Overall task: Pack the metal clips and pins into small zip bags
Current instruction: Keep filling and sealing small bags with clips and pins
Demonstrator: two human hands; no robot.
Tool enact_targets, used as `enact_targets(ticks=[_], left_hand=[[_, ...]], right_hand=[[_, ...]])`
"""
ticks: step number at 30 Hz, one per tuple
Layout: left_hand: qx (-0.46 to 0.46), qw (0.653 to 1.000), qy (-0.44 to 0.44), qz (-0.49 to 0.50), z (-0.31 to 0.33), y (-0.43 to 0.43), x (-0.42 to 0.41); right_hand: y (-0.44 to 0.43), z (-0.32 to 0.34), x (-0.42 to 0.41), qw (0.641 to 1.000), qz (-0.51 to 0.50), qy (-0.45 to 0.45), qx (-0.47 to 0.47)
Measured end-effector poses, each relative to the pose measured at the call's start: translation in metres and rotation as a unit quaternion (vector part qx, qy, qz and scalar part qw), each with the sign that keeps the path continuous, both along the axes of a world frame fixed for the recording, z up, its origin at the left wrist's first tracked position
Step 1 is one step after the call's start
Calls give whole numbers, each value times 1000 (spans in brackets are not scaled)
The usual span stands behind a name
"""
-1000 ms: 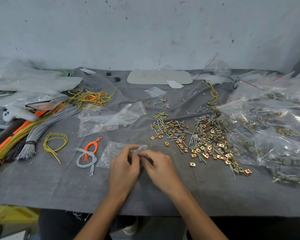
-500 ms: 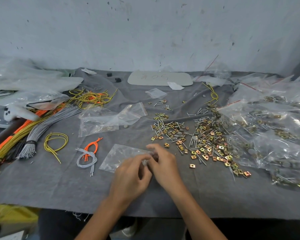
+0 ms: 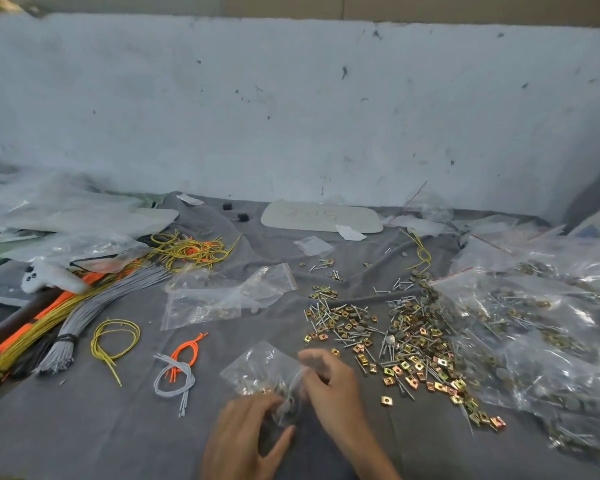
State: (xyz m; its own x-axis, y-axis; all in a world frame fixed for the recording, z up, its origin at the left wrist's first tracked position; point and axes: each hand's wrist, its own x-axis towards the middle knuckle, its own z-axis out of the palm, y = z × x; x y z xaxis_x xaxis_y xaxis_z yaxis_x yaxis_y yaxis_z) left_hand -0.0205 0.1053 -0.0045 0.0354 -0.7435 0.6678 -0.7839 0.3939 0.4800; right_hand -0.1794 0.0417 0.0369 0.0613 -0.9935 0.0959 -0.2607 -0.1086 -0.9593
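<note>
Zip bag point(image 3: 257, 370) is pinched by right hand point(image 3: 333, 389), left hand point(image 3: 243, 438) too blurred to judge; red scrawl on white board point(image 3: 354, 218) unreadable.

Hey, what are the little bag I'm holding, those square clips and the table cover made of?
Small bag: thin clear plastic film, glossy and crinkled, contents showing through. Square clips: metal, probably plated: brassy-gold sheen with pinkish tints. Table cover: grey matte fabric, perhaps felt; it lies in soft folds.

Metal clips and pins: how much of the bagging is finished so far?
Partly done. Filled bags are heaped at the right. In hand: the left hand and right hand hold one small zip bag with a few pieces inside. To do: a big loose pile of clips and pins on the grey cloth.
</note>
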Motion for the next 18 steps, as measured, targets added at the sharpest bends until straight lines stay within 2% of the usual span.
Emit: enact_targets(ticks=[4, 5, 6, 7, 8, 9, 10, 11, 12, 13, 16, 18], left_hand=[[-56, 997, 18, -57, 4, 1, -13], [-25, 996, 33, -77, 8, 4, -15], [56, 993, 17, -105, 19, 14, -12], [73, 991, -18, -112, 25, 12, -5], [124, 983, -6, -134, 29, 1, 13], [124, 979, 71, -147, 30, -7, 26], [47, 983, 128, -126, 24, -17, 35], [19, 982, 138, -126, 27, -26, 34], [58, 988, 71, -123, 39, -35, 27], [60, 993, 56, -88, 47, -38, 20], [-21, 993, 107, -41, 67, -27, -1], [-55, 989, 134, -32, 82, -25, -7]], right_hand=[[5, 12, -4, 995, 19, -95, 39], [6, 15, -5, 991, 21, -120, 52], [5, 19, -6, 987, 25, -144, 68], [5, 25, -8, 982, 34, -164, 83], [4, 31, -11, 978, 44, -182, 93], [3, 39, -14, 974, 58, -196, 97], [2, 47, -17, 971, 76, -205, 100], [2, 55, -20, 967, 96, -211, 103], [2, 62, -22, 963, 114, -221, 106], [3, 68, -25, 958, 126, -233, 110], [6, 81, -35, 952, 120, -262, 106], [11, 90, -40, 974, 97, -201, 41]])
